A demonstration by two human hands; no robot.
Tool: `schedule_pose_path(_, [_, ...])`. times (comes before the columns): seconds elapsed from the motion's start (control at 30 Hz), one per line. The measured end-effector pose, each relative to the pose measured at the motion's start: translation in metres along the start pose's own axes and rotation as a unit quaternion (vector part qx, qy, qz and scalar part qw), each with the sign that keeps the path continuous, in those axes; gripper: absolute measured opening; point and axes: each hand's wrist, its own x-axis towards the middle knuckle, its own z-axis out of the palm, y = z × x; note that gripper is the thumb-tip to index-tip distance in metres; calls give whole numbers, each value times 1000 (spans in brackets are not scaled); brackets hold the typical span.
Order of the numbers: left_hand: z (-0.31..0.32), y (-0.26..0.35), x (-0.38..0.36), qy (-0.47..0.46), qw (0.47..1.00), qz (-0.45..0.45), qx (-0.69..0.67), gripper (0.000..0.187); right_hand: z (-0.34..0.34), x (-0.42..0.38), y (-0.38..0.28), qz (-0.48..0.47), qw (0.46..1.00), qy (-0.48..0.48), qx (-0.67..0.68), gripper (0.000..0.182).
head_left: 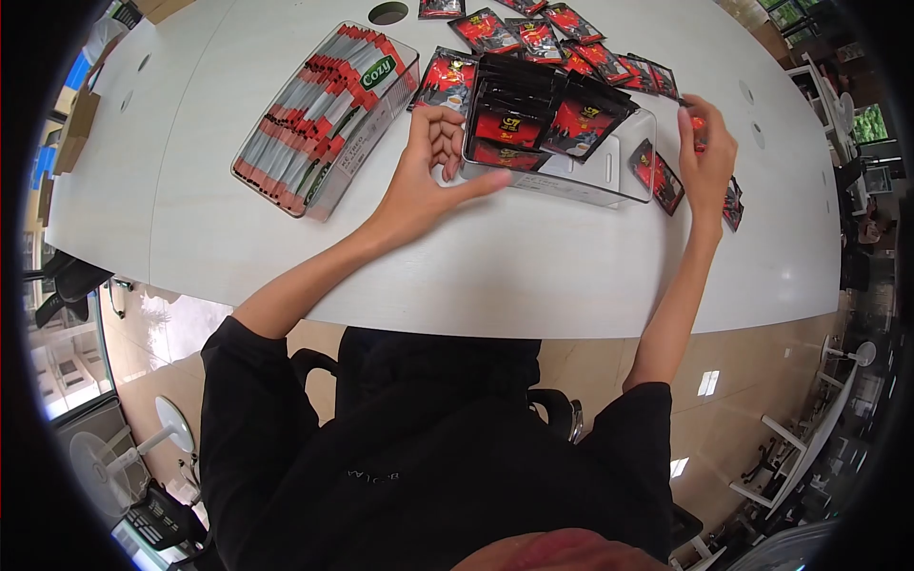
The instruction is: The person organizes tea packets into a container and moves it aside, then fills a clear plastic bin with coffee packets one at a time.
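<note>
Left hand [430,179] spreads against the bin [581,188]; right hand [708,164] curls over a sachet [700,134].

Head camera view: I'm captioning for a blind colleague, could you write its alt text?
Left hand against a clear box partly filled with black and red packets; right hand at a loose packet beside it. More packets lie behind on the white table; a second box of slim sachets stands left.

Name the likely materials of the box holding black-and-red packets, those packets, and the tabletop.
Box: clear, glossy, probably rigid plastic; contents show through its straight walls.
Packets: printed, shiny film, perhaps foil-lined; glints and crimped edges suggest it.
Tabletop: smooth, pale, low-sheen, possibly laminate; the core is hidden.
</note>
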Motion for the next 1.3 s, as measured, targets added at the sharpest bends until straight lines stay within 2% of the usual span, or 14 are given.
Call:
schedule_pose_path(0.1, [-7, 1, 5, 22, 981, -106, -159, 36, -13, -10, 33, 159, 943, -270, 109, 24])
schedule_pose_path(0.23, [-13, 4, 8, 26, 964, -149, -221, 46, -34, -26, 48, 208, 908, -353, 91, 49])
schedule_pose_path(0.37, [-11, 3, 7, 19, 962, -146, -230, 41, -26, -19, 42, 211, 887, -406, 66, 44])
schedule_pose_path(0.47, [-10, 4, 7, 23, 965, -138, -221, 40, -27, -13, 29, 184, 899, -396, 38, 38])
schedule_pose_path(0.53, [-10, 5, 7, 17, 965, -140, -219, 37, -22, -14, 32, 89, 992, -89, 11, 31])
schedule_pose_path(0.67, [-8, 6, 7, 24, 969, -131, -207, 36, -14, -7, 17, 147, 967, 81, 192, 23])
schedule_pose_path(0.7, [-8, 6, 7, 24, 969, -134, -204, 35, -11, -6, 8, 101, 961, 98, 238, 23])
schedule_pose_path(0.73, [-8, 5, 7, 24, 970, -138, -201, 35, -10, -7, -10, 102, 961, 99, 237, 23])
schedule_pose_path(0.8, [-8, 5, 7, 25, 969, -137, -203, 34, -9, -11, -56, 123, 880, 64, 455, 26])
schedule_pose_path(0.87, [-7, 4, 6, 28, 969, -137, -202, 34, 1, -18, -88, 32, 887, -2, 460, 30])
schedule_pose_path(0.93, [-7, 4, 7, 31, 972, -130, -195, 31, 5, -20, -105, -80, 933, -102, 336, 31])
schedule_pose_path(1.03, [-7, 1, 7, 22, 978, -111, -175, 29, 6, -30, -133, -84, 940, -204, 261, 29])
schedule_pose_path(1.23, [-6, 6, 5, 20, 982, -102, -160, 26, 6, -26, -136, 41, 938, -128, 318, 18])
schedule_pose_path(1.3, [-4, 5, 4, 29, 981, -102, -160, 26, 5, -23, -132, -24, 957, -119, 264, 14])
